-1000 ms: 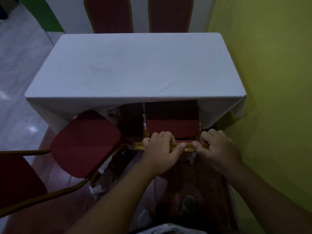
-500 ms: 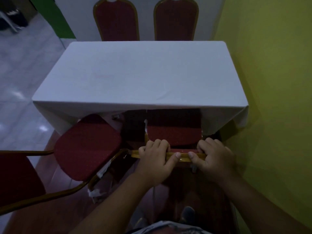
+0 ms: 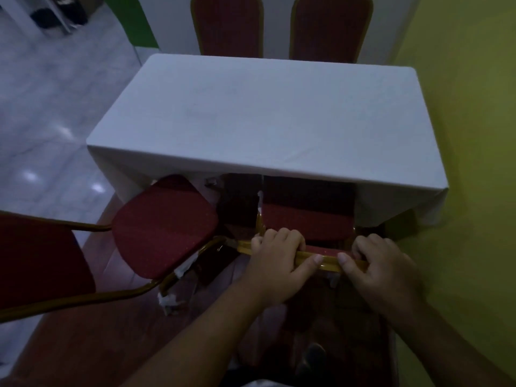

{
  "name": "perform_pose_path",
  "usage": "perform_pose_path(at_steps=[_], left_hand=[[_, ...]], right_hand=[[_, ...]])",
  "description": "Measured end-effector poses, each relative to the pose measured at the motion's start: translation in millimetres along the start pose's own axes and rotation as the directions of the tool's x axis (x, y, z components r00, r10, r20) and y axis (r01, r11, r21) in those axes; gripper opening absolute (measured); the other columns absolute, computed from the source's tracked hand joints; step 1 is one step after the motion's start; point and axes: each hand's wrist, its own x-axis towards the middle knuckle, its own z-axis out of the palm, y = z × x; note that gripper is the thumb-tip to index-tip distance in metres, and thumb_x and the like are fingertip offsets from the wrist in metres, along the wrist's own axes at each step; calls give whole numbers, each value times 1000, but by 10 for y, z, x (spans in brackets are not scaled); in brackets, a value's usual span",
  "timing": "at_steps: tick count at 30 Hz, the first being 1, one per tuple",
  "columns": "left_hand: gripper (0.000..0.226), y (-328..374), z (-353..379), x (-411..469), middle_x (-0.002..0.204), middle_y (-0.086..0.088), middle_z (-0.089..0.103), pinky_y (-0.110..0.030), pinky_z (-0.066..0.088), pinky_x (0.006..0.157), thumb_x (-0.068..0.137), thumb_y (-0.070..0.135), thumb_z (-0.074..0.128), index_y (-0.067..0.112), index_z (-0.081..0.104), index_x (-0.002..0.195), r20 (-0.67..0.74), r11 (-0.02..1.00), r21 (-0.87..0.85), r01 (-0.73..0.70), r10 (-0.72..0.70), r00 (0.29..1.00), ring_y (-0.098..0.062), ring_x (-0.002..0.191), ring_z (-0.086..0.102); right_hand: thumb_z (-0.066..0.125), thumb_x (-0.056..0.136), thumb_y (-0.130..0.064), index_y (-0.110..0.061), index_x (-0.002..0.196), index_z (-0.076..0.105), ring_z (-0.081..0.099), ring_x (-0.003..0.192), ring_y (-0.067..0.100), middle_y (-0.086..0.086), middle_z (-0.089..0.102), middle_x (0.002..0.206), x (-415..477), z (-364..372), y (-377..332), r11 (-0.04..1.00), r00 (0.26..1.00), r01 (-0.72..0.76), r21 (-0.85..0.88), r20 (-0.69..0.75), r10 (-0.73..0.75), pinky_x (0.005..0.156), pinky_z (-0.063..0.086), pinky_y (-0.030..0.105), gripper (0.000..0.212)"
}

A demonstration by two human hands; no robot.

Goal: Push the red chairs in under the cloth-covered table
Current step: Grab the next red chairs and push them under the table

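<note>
**A:** Where were your hands?

**B:** Your left hand (image 3: 276, 256) and right hand (image 3: 375, 265) were both clamped on the gold-painted metal top rail (image 3: 329, 259) of the red-cushioned chair in front of you (image 3: 307, 219). Fingers curled over the far side of the rail, thumbs pressed on the near side, thumb tips almost meeting.

**A:** And that chair?

**B:** Its seat sat partly beneath the near edge of the rectangular table draped in white cloth (image 3: 265, 115), close to the yellow wall (image 3: 469, 135).

**A:** Any other chairs?

**B:** A second red padded chair with a gold frame (image 3: 164, 224) stood to your left, turned at an angle, only its seat corner touching the hanging cloth. Two more red chair backs (image 3: 229, 26) rose behind the table's far edge.
</note>
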Motion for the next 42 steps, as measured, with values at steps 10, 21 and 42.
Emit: perform_pose_path(at_steps=[10,21,42], left_hand=[[44,-1279,-1064,-417,120,7,55,-43,26,112,94,57,41,24,58,117,-71,987,130,-90,100,992,-17,120,46],[45,-3163,-2905,-1384,135,6,54,-39,23,113,98,57,46,25,56,128,-118,936,346,64,-24,993,-17,130,43],[52,-6635,-4962,-2389,114,16,52,-35,23,114,87,81,47,37,53,114,429,936,268,-226,94,898,-1,111,46]], right_hand=[[60,86,-56,-35,99,60,54,98,27,-6,60,96,121,391,-1525,977,989,-149,-155,-40,145,77,37,42,26],[63,82,-58,-35,105,60,55,107,22,-8,60,106,443,1260,-3986,994,990,61,86,119,-71,82,44,42,32],[55,84,-69,-30,112,37,46,100,23,-3,42,113,394,3029,-7813,883,642,325,339,606,-469,69,45,42,51]])
